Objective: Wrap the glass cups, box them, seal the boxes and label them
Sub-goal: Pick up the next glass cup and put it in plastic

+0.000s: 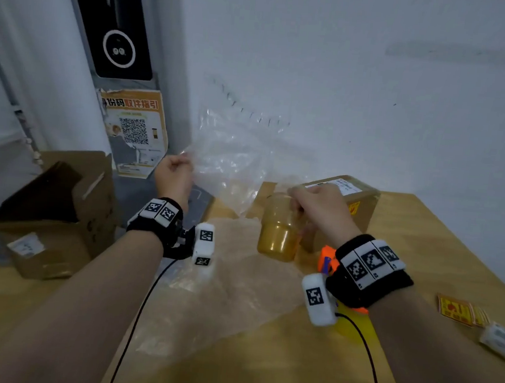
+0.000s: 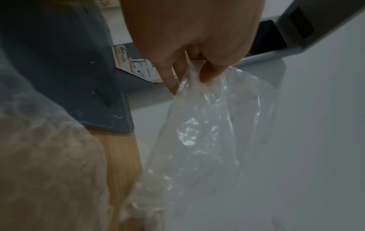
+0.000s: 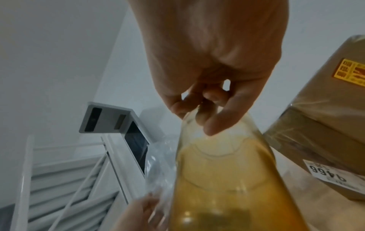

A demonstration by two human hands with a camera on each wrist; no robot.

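Looks like a parcel pickup/packing point, not a home. Left of the left hand [image 1: 173, 174]: locker terminal [image 1: 119, 27] with QR pickup poster [image 1: 134, 132], opened cardboard box [image 1: 57, 214]. Behind the right hand [image 1: 320, 206]: sealed carton [image 1: 363, 207] with shipping label. Label stickers [image 1: 460, 310] to its right.

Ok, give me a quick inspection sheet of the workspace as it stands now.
Surface: wooden table, a clear plastic sheet lying on it.
Job's things: amber glass cup held above the table; clear plastic bag lifted beside it; taped box with labels behind; open box at left.
Clutter: yellow stickers, white roll, orange tool.
Grippers: left hand pinches the bag's edge; right hand grips the cup's rim.
Cables: black leads from both wristbands.
Surroundings: white wall, QR poster.
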